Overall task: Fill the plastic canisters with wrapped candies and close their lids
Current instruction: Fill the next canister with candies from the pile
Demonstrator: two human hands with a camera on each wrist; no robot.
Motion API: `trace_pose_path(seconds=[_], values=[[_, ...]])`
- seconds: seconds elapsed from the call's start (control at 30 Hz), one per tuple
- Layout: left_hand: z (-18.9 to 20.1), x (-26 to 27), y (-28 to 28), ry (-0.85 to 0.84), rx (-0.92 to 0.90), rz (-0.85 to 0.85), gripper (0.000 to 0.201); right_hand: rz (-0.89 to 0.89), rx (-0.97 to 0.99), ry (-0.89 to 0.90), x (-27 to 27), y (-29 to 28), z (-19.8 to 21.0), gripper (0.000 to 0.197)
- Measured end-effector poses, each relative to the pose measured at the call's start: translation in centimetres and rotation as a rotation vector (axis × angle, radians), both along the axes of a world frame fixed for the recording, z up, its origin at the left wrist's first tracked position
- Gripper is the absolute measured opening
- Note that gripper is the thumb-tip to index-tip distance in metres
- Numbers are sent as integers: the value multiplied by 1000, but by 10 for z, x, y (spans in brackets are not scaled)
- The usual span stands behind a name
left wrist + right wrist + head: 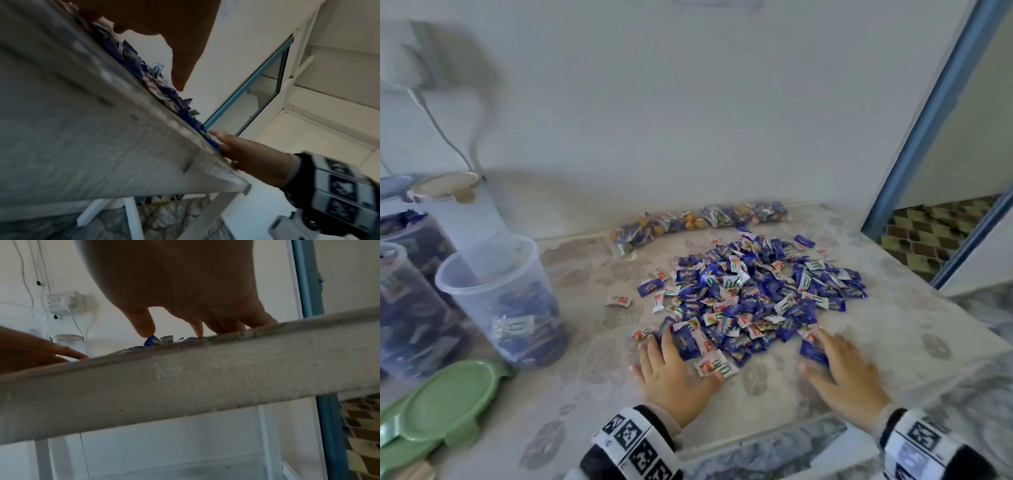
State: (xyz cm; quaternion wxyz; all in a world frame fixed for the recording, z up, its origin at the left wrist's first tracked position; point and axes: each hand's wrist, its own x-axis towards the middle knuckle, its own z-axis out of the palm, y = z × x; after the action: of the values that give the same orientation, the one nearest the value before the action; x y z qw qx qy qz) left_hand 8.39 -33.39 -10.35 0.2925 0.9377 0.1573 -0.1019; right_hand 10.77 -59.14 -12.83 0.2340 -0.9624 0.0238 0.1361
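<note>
A heap of blue and white wrapped candies (750,298) lies in the middle of the table (585,411). My left hand (671,370) lies flat at the heap's near left edge, its straight fingers touching the candies. At the near right edge my right hand (842,370) rests flat, fingers spread, fingertips against the wrappers. An open clear canister (506,301) stands left of the heap, partly filled with candies. In the right wrist view my right hand's fingertips (148,331) touch a blue candy (151,342) on the tabletop. The left wrist view shows the right hand (246,154) against the candies (133,65).
Two filled canisters (410,308) stand at the far left, and a tall empty one (462,219) stands behind the open one. Green lids (445,407) lie at the near left. Bags of sweets (702,219) line the wall. The table's right edge (962,318) drops toward a doorway.
</note>
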Motion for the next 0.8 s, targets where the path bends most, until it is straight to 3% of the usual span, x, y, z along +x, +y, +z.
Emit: trace_pose_path(seconds=[0.2,0.37,0.53,0.63,0.8], values=[[-10,2,-31,-71,102,68,113,55,14,-104,9,18,-1,86],[-17,10,-48,-149,139,61,95,15,-71,-138,28,33,3,96],[-28,14,-55,-190,276,-7,66,174,-52,-213,40,39,-1,84],[-32,14,-54,-350,324,-60,52,223,23,-310,39,39,0,70],[-34,16,-54,-376,282,-88,54,258,55,-489,34,42,-4,36]])
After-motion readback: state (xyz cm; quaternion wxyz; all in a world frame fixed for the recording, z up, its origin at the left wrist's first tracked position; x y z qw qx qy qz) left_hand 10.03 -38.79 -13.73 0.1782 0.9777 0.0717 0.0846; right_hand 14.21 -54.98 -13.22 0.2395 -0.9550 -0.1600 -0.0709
